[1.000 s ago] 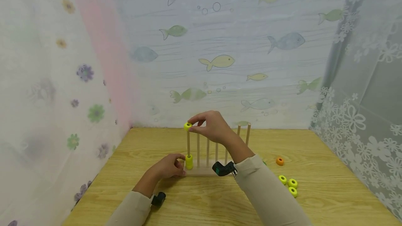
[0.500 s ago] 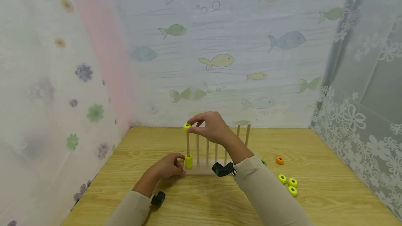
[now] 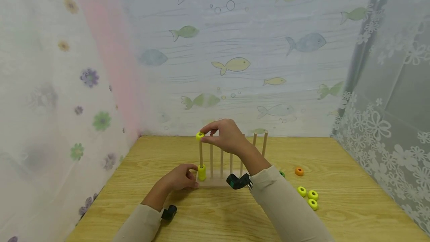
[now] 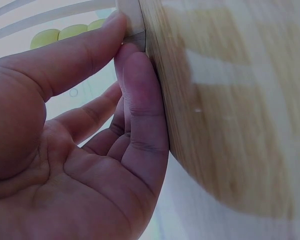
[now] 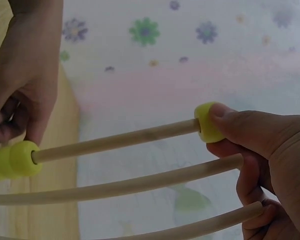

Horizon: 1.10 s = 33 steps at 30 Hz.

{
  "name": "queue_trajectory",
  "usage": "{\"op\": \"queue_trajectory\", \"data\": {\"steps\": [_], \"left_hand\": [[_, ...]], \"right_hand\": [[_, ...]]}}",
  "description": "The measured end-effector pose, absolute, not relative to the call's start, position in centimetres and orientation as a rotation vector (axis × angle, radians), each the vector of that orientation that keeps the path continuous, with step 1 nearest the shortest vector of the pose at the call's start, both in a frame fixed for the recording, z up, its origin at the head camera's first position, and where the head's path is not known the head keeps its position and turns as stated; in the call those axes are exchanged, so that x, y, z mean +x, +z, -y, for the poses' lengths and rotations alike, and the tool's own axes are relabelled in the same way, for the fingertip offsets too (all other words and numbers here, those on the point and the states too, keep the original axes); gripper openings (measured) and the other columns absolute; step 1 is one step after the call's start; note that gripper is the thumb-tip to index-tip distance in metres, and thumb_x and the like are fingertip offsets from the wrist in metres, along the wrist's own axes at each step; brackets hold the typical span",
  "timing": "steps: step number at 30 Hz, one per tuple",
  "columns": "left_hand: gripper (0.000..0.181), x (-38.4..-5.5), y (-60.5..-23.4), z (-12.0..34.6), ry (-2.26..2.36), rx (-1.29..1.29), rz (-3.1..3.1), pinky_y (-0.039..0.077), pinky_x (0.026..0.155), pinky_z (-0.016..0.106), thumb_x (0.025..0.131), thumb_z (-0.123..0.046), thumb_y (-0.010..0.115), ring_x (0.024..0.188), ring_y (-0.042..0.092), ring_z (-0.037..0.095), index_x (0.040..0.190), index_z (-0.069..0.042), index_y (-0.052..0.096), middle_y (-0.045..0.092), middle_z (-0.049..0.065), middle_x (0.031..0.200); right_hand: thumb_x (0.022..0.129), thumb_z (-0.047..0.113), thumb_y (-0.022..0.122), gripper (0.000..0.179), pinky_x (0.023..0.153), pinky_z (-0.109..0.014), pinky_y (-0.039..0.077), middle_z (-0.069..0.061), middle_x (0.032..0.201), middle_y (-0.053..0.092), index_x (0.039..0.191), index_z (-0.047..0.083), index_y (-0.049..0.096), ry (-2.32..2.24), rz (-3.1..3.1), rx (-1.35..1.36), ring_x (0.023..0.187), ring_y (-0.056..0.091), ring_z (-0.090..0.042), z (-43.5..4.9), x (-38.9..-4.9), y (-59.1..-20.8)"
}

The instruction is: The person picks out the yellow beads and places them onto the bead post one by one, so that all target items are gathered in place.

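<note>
A wooden peg rack with a row of upright pegs stands on the table, its base [image 3: 215, 183] facing me. My right hand [image 3: 229, 135] pinches a yellow bead [image 5: 208, 123] between thumb and fingers at the top of the leftmost peg [image 5: 120, 142]. The peg's end sits in the bead's hole. Lower on that peg, several yellow beads [image 3: 201, 173] are stacked against the base. My left hand [image 3: 179, 177] holds the base's left end; in the left wrist view its thumb [image 4: 85, 52] and curled fingers meet at the corner of the wood.
Right of the rack, three loose yellow beads [image 3: 312, 195] lie on the wood-grain table [image 3: 356, 212]. An orange bead [image 3: 299, 171] lies behind them. A green bead [image 3: 282, 174] is partly hidden by the right sleeve [image 3: 285, 204]. Patterned curtains [image 3: 235, 29] surround the table.
Both hands stay nearly in place, the right one still at the peg's top with the yellow bead. The head view has shifted very slightly.
</note>
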<state>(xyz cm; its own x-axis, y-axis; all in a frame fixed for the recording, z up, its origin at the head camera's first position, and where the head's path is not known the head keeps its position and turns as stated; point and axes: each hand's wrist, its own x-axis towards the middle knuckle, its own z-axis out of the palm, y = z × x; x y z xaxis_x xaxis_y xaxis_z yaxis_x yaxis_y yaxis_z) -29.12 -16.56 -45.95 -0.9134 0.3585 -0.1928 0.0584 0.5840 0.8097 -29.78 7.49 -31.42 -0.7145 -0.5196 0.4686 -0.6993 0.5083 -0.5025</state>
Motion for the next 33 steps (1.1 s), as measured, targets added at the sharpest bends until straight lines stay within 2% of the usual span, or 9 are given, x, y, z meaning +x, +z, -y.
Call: {"op": "queue_trajectory", "data": {"steps": [33], "left_hand": [[0.063, -29.6, -45.62, 16.6, 1.195, 0.34, -2.487, 0.058, 0.073, 0.035, 0.087, -0.017, 0.086, 0.079, 0.068, 0.021, 0.14, -0.005, 0.054, 0.065, 0.01, 0.097]], "right_hand": [[0.091, 0.03, 0.082, 0.019, 0.075, -0.029, 0.054, 0.009, 0.106, 0.077, 0.108, 0.022, 0.082, 0.983, 2.501, 1.023, 0.09, 0.064, -0.006, -7.33, -30.1, -31.71]]}}
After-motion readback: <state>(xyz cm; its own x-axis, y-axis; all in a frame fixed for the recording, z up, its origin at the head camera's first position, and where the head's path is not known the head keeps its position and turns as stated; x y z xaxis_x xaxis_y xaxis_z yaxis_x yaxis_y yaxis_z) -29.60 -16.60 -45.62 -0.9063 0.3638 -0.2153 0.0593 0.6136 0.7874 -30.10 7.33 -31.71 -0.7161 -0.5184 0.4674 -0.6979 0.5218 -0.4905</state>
